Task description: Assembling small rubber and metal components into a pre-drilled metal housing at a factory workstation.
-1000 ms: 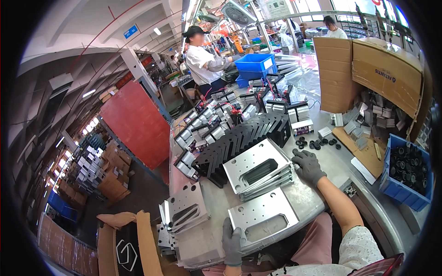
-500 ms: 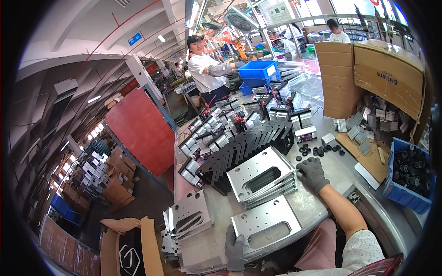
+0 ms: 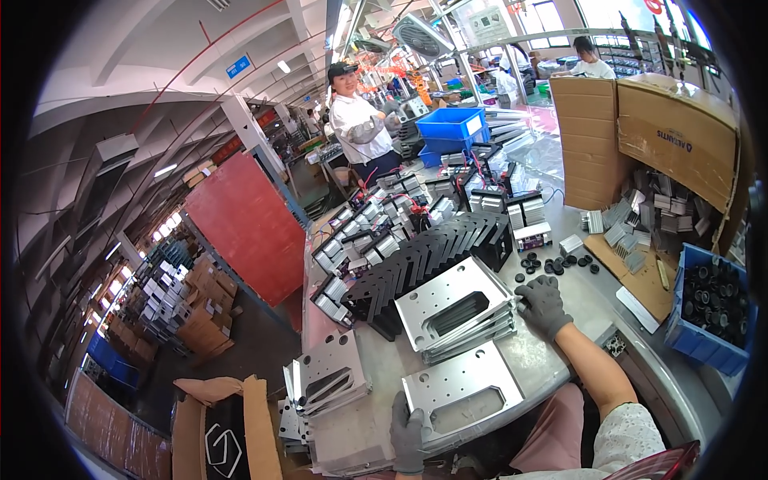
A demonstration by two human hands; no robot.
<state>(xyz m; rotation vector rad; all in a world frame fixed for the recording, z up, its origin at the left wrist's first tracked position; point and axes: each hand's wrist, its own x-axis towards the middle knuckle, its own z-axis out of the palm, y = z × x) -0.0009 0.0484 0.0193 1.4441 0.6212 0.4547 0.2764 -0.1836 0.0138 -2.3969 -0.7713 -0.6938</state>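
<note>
My gloved left hand (image 3: pixel 406 436) grips the left edge of a flat silver metal plate (image 3: pixel 460 364), thumb on top. The plate lies at the near table edge and has a large slot and small holes. My gloved right hand (image 3: pixel 546 308) is closed, fingers curled, against the right side of a stack of similar plates (image 3: pixel 448 292). What its fingers hold, if anything, is hidden. Small round black caps (image 3: pixel 552 262) lie just beyond this hand. Left of my left hand stands another pile of plates (image 3: pixel 332 368).
Behind the stack runs a row of black angled brackets (image 3: pixel 428 260), then many heatsink assemblies with wires (image 3: pixel 376 232). At right are a blue bin of black caps (image 3: pixel 708 304) and a cardboard box (image 3: pixel 676 132) with metal pieces. A co-worker (image 3: pixel 360 124) stands across the table near blue crates (image 3: pixel 452 124).
My hands and the plates stay almost still. The co-worker's forearms have drawn in from the blue crates. A person at the back right has leaned over.
</note>
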